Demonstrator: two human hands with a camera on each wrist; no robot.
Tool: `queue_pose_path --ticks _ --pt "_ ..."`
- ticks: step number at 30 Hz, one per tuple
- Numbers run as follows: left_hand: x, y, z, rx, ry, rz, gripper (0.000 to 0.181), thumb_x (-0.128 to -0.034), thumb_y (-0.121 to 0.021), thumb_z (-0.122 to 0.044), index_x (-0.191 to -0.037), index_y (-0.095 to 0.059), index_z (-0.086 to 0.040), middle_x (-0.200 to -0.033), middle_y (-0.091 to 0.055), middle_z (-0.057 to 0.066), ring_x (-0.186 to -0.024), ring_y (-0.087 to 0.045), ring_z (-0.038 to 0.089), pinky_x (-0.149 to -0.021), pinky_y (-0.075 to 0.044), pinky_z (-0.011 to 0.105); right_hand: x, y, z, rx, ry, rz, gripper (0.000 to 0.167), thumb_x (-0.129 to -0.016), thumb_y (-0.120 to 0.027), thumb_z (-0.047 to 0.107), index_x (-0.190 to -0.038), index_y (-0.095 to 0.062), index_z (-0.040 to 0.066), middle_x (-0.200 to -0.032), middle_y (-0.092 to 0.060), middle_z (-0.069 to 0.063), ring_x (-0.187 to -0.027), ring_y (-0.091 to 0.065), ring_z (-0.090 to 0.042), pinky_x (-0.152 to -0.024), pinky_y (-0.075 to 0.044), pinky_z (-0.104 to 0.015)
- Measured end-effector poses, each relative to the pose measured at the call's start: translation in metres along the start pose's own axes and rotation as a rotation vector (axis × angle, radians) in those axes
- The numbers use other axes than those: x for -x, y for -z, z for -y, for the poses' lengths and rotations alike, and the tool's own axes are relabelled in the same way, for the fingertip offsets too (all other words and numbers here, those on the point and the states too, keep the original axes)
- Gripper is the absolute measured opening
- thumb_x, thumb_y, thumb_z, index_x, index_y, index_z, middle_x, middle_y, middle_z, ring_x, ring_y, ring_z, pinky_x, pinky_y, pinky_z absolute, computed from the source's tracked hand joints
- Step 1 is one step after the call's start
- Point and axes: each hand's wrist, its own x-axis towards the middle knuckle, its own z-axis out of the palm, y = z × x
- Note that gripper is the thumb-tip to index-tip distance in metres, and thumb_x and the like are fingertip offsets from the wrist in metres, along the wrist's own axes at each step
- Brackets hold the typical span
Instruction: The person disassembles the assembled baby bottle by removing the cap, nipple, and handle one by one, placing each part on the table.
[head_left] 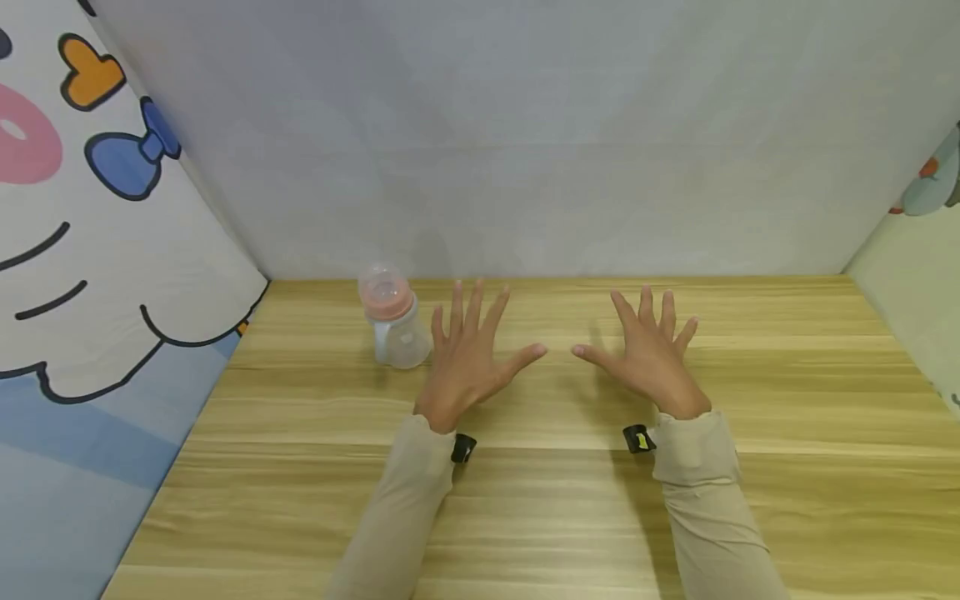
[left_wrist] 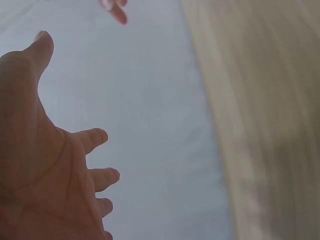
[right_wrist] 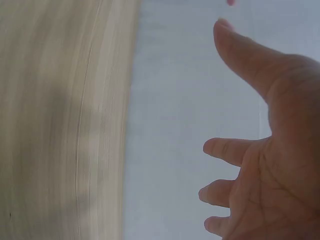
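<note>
A clear baby bottle (head_left: 405, 337) with a pink collar, a see-through cap and a pale handle stands upright near the back left of the table. Just right of it, my left hand (head_left: 467, 358) is spread with its fingers straight, holding nothing. Its little finger looks close to the bottle; whether they touch I cannot tell. My right hand (head_left: 654, 354) is spread in the same way farther right, and it holds nothing either. Both thumbs point toward each other across a gap. In the wrist views the left palm (left_wrist: 45, 165) and right palm (right_wrist: 280, 180) show bare.
The wood-grain table (head_left: 547, 517) meets a pale cloth wall (head_left: 525, 167) at the back. A cartoon-printed sheet (head_left: 112, 275) borders the left side, and a light panel (head_left: 915, 292) the right. A small black wrist device (head_left: 639, 438) sits beside the right sleeve.
</note>
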Motion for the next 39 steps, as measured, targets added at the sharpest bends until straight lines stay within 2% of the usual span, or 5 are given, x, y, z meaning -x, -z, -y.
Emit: queue_pose_path --ticks 6,10,14,24,39 --pt "0.01 0.025 -0.009 0.01 -0.041 -0.061 0.094 -0.0889 -0.047 -0.08 -0.162 -0.005 -0.038 -0.172 0.003 0.004 -0.158 0.02 0.029 -0.122 0.007 0.064 0.001 -0.001 0.0 0.002 0.008 -0.011 0.103 -0.089 -0.065 0.064 -0.162 -0.016 0.011 -0.164 0.006 -0.034 -0.15 0.022 -0.053 -0.107 0.02 -0.079" --pt "0.019 0.044 -0.007 0.053 -0.064 -0.161 0.1 -0.0814 -0.032 -0.093 -0.162 -0.009 -0.038 -0.172 0.001 -0.001 -0.156 0.025 0.023 -0.121 0.01 0.065 0.001 -0.001 0.0 0.001 -0.003 0.0 0.099 -0.091 -0.065 0.06 -0.162 -0.017 0.01 -0.164 0.0 -0.035 -0.151 0.014 -0.057 -0.107 0.018 -0.08" --pt "0.024 0.059 0.002 0.088 -0.093 -0.297 0.107 -0.0762 -0.021 -0.098 -0.161 -0.019 -0.033 -0.172 -0.009 0.002 -0.158 0.019 0.026 -0.121 0.009 0.065 0.001 0.0 0.001 0.002 -0.022 0.018 0.095 -0.093 -0.065 0.056 -0.161 -0.019 0.008 -0.164 -0.002 -0.035 -0.151 0.012 -0.058 -0.106 0.018 -0.08" --pt "0.024 0.076 0.039 0.215 -0.119 -0.547 0.097 -0.0839 -0.039 -0.088 -0.156 -0.034 -0.024 -0.154 -0.044 0.009 -0.158 -0.004 0.034 -0.118 -0.001 0.062 0.001 0.003 0.001 -0.001 -0.018 0.017 0.092 -0.094 -0.064 0.053 -0.161 -0.019 0.008 -0.164 -0.003 -0.036 -0.151 0.011 -0.058 -0.106 0.019 -0.08" --pt "0.021 0.066 0.099 0.448 0.011 -0.581 0.102 -0.0843 -0.032 -0.09 -0.157 -0.03 -0.018 -0.157 -0.034 0.017 -0.144 -0.024 0.04 -0.108 -0.01 0.059 0.003 0.004 0.005 -0.027 -0.017 0.035 0.092 -0.095 -0.064 0.05 -0.162 -0.015 0.008 -0.164 -0.002 -0.035 -0.151 0.011 -0.058 -0.107 0.019 -0.079"
